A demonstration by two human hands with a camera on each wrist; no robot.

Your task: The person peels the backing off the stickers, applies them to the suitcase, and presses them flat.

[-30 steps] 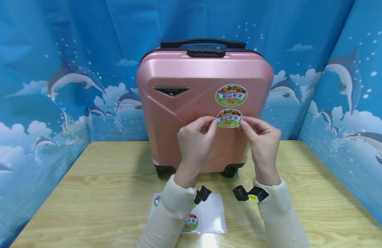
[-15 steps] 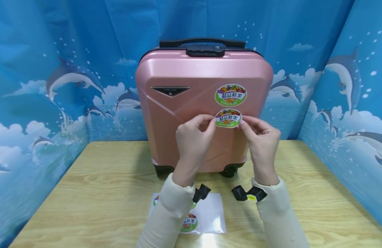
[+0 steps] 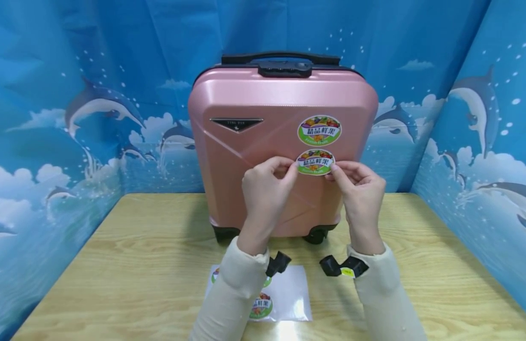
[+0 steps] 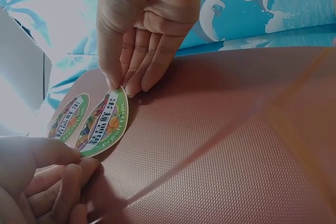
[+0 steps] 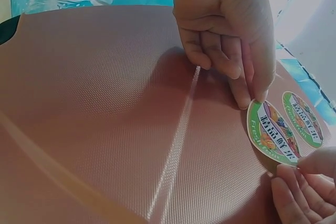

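Against the front of a pink suitcase (image 3: 233,189), my two hands hold an oval fruit sticker (image 3: 316,162) by its opposite sides. My left hand (image 3: 266,192) pinches the left edge between thumb and forefinger. On the right edge, thumb and forefinger of my right hand (image 3: 365,196) do the same. Just above is a matching fruit sticker (image 3: 320,130) lying flat on the shell. In the left wrist view the held sticker (image 4: 107,124) is close to the suitcase surface; how much of it touches, I cannot tell.
A sticker sheet (image 3: 292,293) with several stickers lies on the wooden table (image 3: 131,265), partly hidden by my left sleeve. The suitcase stands upright on black wheels (image 3: 316,235), its black handle (image 3: 280,58) on top. A blue dolphin-print curtain (image 3: 160,57) hangs behind and beside.
Both hands stay at nearly the same spot with the sticker. The right fingertips have shifted slightly at its edge, which looks a little flatter.
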